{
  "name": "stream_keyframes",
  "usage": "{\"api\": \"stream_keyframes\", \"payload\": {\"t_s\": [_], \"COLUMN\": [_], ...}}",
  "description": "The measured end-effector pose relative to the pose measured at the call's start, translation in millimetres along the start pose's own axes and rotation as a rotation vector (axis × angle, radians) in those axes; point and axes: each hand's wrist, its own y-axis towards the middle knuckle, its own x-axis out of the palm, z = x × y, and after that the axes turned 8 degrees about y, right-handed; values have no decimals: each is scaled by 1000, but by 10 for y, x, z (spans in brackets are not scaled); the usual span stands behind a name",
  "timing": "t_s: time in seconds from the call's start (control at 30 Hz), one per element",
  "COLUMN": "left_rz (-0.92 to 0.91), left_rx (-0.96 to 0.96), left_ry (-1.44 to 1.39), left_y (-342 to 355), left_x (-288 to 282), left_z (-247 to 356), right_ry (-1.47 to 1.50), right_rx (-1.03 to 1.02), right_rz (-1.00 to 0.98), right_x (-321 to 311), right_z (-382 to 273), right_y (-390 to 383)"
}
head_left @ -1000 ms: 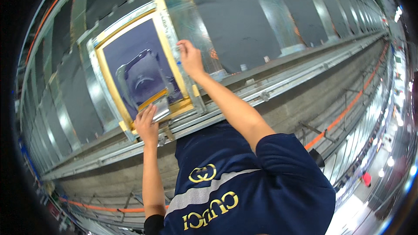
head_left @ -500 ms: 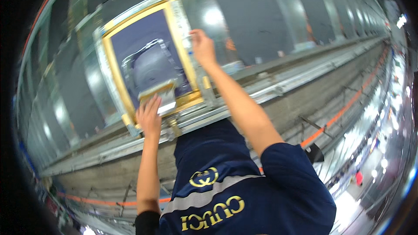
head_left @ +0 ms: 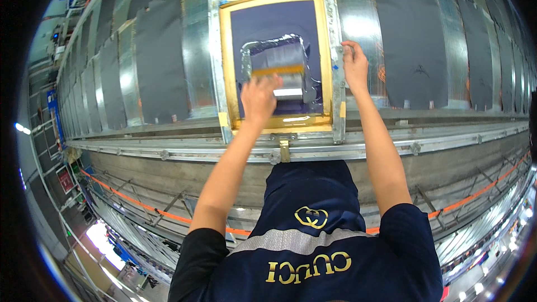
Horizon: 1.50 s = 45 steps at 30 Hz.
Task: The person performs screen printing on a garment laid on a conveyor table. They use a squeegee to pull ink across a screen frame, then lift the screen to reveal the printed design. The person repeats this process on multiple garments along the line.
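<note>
A: Where is the scraper (head_left: 291, 81) in relation to the left hand (head_left: 260, 96)?
B: In it. The fingers are closed on the scraper's left part, and the rest sticks out to the right of the hand. Its yellowish edge faces away from the person, its shiny metal side toward them.
A: What is under it?
B: The dark purple panel (head_left: 268, 17) inside the frame (head_left: 215, 67). The scraper is over the panel's nearer half; blur hides whether its edge touches. A glossy band (head_left: 274, 41) arches around its far side.
A: And the right hand (head_left: 354, 67)?
B: Well apart from the scraper, at the frame's right side. Its fingers are bent, with the tips at the outer edge; I cannot tell whether they grip or only touch.
A: What does the frame lie on?
B: The long worktop (head_left: 361, 25), between dark sheets (head_left: 411, 45), with a metal rail (head_left: 369, 151) along the near side.
</note>
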Motion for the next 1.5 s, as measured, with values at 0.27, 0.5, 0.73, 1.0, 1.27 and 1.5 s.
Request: {"api": "stream_keyframes", "payload": {"t_s": [0.27, 0.5, 0.73, 1.0, 1.27, 1.5], "left_rz": [23, -33, -23, -34, -75, -74], "left_rx": [-62, -69, 40, 75, -72, -125], "left_ry": [-161, -36, -66, -173, -205, -173], "left_y": [251, 826, -431, -915, -1536, -1997], "left_x": [-140, 80, -118, -546, -1015, -1268], "left_z": [-25, -137, 168, -47, -2440, -3994], "right_ry": [-57, -42, -7, 0, 72, -10], "right_rx": [23, -96, -51, -164, -155, -73], "right_rz": [13, 14, 8, 23, 26, -5], "right_x": [-13, -52, -32, 232, 2757, 4221], "right_z": [-149, 2, 94, -498, -740, -1059], "right_y": [-24, 19, 114, -101, -1122, -1826]}}
